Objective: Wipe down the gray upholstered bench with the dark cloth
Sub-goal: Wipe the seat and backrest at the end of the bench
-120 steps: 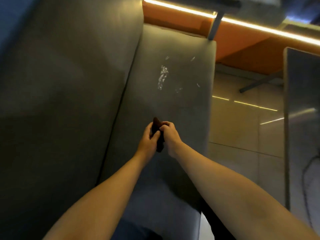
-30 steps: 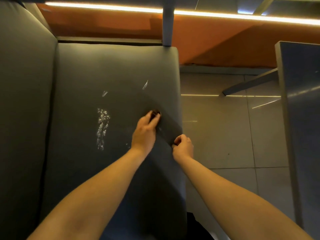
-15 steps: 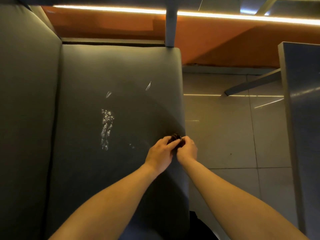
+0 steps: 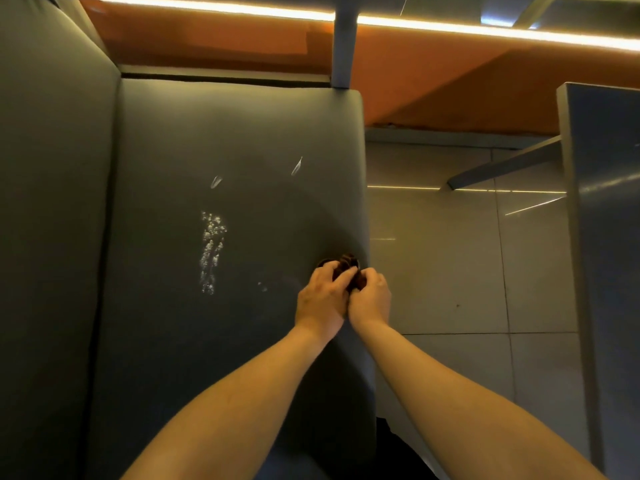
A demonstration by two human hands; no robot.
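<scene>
The gray upholstered bench seat (image 4: pixel 242 150) fills the middle of the head view, with its backrest (image 4: pixel 52 237) on the left. A white streak of crumbs or residue (image 4: pixel 210 251) lies on the seat, with two small white flecks (image 4: pixel 296 166) beyond it. My left hand (image 4: pixel 322 299) and my right hand (image 4: pixel 370 299) meet at the seat's right edge, both closed on the dark cloth (image 4: pixel 346 264), which is bunched up small and mostly hidden by the fingers.
A pale tiled floor (image 4: pixel 450 271) lies to the right of the bench. A gray table edge (image 4: pixel 602 237) stands at the far right with a support bar (image 4: pixel 502 168). An orange wall (image 4: pixel 415 81) with a light strip and a gray post (image 4: pixel 343 46) lies beyond.
A second ago the cloth was spread between my hands on the seat. Since then the hands have come together at the seat's right edge and the cloth is bunched small between them.
</scene>
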